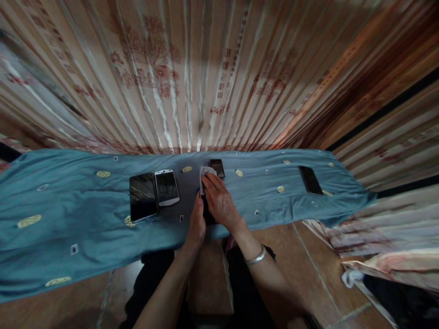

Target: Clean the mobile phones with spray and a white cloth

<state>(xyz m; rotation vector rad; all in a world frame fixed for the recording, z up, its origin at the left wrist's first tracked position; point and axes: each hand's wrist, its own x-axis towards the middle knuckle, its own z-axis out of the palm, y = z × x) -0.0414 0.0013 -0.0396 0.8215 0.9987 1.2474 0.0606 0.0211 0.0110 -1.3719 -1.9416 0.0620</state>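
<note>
Over the front of the table, my left hand [196, 220] grips the left edge of a dark phone [207, 214], its thumb along the side. My right hand [221, 201] lies over the phone's upper part, fingers pressing a crumpled white cloth [202, 172] against it. Much of the phone is hidden beneath that hand. Just behind the cloth sits a small dark phone [218, 167]. To the left, a white phone [167, 188] with a dark screen lies beside a larger black tablet [142, 194].
A blue patterned cloth [92, 214] covers the long table. Another black phone [310, 180] rests far to the right. Behind the table hangs a pleated printed curtain [192, 82], close to its back edge. Brown tiled floor [291, 260] shows below.
</note>
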